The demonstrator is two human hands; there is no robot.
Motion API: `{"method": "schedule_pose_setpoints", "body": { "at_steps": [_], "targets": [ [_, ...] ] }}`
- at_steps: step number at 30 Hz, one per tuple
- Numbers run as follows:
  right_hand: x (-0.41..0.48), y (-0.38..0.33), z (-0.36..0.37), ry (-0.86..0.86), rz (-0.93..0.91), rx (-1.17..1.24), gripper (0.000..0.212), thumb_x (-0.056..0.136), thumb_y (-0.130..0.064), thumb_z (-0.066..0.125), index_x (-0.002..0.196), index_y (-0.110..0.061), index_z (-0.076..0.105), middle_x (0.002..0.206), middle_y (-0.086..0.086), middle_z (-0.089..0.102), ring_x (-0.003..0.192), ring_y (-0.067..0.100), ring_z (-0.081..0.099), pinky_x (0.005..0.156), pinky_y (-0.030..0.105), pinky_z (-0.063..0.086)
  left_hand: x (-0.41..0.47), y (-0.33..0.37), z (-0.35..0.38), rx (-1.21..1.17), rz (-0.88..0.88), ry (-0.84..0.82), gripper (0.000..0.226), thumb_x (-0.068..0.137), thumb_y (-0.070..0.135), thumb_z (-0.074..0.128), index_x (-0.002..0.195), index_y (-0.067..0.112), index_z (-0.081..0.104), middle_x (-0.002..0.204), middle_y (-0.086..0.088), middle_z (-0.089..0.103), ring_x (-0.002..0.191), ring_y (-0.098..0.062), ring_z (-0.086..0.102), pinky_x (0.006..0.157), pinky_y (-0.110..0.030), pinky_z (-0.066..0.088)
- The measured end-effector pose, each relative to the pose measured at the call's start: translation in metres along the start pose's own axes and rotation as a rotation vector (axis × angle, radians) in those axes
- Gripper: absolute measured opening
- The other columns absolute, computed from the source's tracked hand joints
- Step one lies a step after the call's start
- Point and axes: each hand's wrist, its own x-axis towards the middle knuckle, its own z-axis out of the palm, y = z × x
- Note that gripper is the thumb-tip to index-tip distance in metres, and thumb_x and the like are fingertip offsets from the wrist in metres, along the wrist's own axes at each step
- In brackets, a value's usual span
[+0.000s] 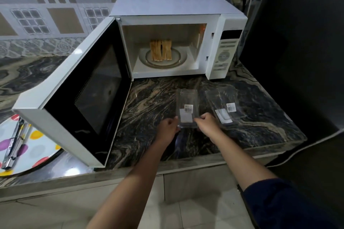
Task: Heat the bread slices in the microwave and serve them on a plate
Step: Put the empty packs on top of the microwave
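Nearest the counter edge, well left of the L hand (167, 126), sits a dotted plate (37, 147) w/ metal tongs (14, 143) lying on it. No bread on it, so serving isn't done.

Both hands are closed on the near end of a clear plastic box (187, 106): L hand grips its left corner, R hand (206, 122) its right corner, and the box rests on the counter (152, 98). It looks empty (only labels show through). Just right of the R hand lies a second clear plastic piece (223, 109), flat, apart from the box.

Left of the L hand & beyond it, the microwave door (74, 98) stands wide open. Straight ahead of both hands is the microwave (167, 5), w/ the bread slices (161, 50) standing on edge in a row on the turntable (178, 61).

My read: bread is loaded, approx. a third done. Can't tell if it's been heated yet. Prob. left: shut door, run it, then move slices to the plate.
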Motion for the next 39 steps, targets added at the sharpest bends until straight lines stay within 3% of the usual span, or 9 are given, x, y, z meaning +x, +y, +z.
{"method": "schedule_pose_setpoints", "body": {
  "at_steps": [3, 6, 8, 11, 17, 21, 27, 34, 39],
  "targets": [
    [0.009, 0.005, 0.004, -0.027, 0.026, 0.073, 0.014, 0.081, -0.018, 0.063, 0.072, -0.015, 0.052, 0.092, 0.011, 0.065, 0.087, 0.025, 0.063, 0.08, 0.038, 0.054, 0.005, 0.001, 0.002, -0.052, -0.041, 0.078, 0.009, 0.089, -0.004, 0.053, 0.088, -0.006, 0.061, 0.073, -0.011, 0.058, 0.066, -0.015, 0.057, 0.068, -0.024, 0.054],
    [0.015, 0.008, 0.006, -0.096, 0.076, 0.116, 0.01, 0.085, -0.006, 0.058, 0.076, -0.012, 0.059, 0.097, 0.013, 0.066, 0.088, 0.025, 0.066, 0.081, 0.039, 0.057, 0.008, -0.003, -0.001, -0.029, -0.055, 0.158, 0.016, 0.084, -0.01, 0.057, 0.098, -0.014, 0.063, 0.082, -0.015, 0.062, 0.071, -0.023, 0.059, 0.069, -0.027, 0.055],
    [0.017, 0.006, 0.007, -0.106, 0.098, 0.151, 0.009, 0.086, -0.001, 0.054, 0.082, -0.006, 0.06, 0.092, 0.012, 0.065, 0.078, 0.021, 0.065, 0.068, 0.031, 0.058, 0.007, -0.004, -0.003, 0.038, -0.067, 0.174, 0.01, 0.083, -0.008, 0.059, 0.09, -0.011, 0.065, 0.08, -0.016, 0.064, 0.07, -0.023, 0.062, 0.061, -0.023, 0.058],
    [0.017, 0.0, 0.007, -0.145, 0.14, 0.242, 0.019, 0.087, 0.005, 0.051, 0.072, -0.007, 0.054, 0.082, 0.011, 0.061, 0.066, 0.021, 0.063, 0.056, 0.024, 0.055, 0.011, -0.004, -0.002, 0.185, -0.079, 0.226, 0.019, 0.081, -0.005, 0.062, 0.065, 0.006, 0.063, 0.089, -0.024, 0.069, 0.083, -0.032, 0.068, 0.08, -0.043, 0.058],
    [0.026, 0.004, 0.007, -0.221, 0.204, 0.301, 0.024, 0.083, 0.009, 0.058, 0.066, -0.007, 0.05, 0.079, 0.012, 0.058, 0.065, 0.022, 0.062, 0.045, 0.024, 0.055, 0.002, 0.004, 0.002, 0.369, -0.057, 0.281, 0.017, 0.077, -0.006, 0.065, 0.065, 0.006, 0.061, 0.089, -0.023, 0.07, 0.084, -0.03, 0.069, 0.082, -0.041, 0.057],
    [0.025, 0.003, 0.006, -0.211, 0.133, 0.168, 0.023, 0.077, 0.007, 0.059, 0.061, -0.007, 0.051, 0.072, 0.014, 0.063, 0.073, 0.031, 0.07, 0.073, 0.044, 0.06, -0.01, 0.015, 0.005, 0.494, -0.027, 0.284, 0.01, 0.079, -0.001, 0.063, 0.085, -0.003, 0.07, 0.089, -0.019, 0.071, 0.078, -0.016, 0.06, 0.069, -0.021, 0.044],
    [0.015, -0.017, -0.013, -0.21, -0.042, -0.138, 0.013, 0.082, -0.011, 0.055, 0.069, -0.007, 0.054, 0.093, 0.019, 0.067, 0.076, 0.029, 0.068, 0.062, 0.03, 0.056, -0.025, 0.024, 0.012, 0.619, 0.015, 0.348, 0.023, 0.088, 0.012, 0.055, 0.099, -0.003, 0.068, 0.104, -0.02, 0.068, 0.09, -0.025, 0.061, 0.07, -0.024, 0.038],
    [0.017, -0.033, -0.083, 0.04, -0.316, 0.053, 0.008, 0.083, -0.011, 0.053, 0.079, -0.014, 0.059, 0.087, 0.01, 0.069, 0.083, 0.025, 0.064, 0.069, 0.027, 0.05, -0.027, 0.061, 0.044, 0.509, 0.238, 0.489, 0.027, 0.091, 0.018, 0.052, 0.104, -0.005, 0.062, 0.107, -0.021, 0.062, 0.101, -0.032, 0.059, 0.084, -0.034, 0.045],
    [0.027, -0.012, -0.134, 0.175, -0.32, 0.121, 0.017, 0.085, -0.013, 0.057, 0.101, -0.007, 0.058, 0.094, 0.007, 0.06, 0.082, 0.02, 0.054, 0.062, 0.024, 0.038, -0.029, 0.078, 0.1, 0.519, 0.275, 0.311, 0.038, 0.093, 0.03, 0.05, 0.104, -0.004, 0.063, 0.104, -0.022, 0.065, 0.1, -0.036, 0.06, 0.086, -0.035, 0.046]
  ]
}}
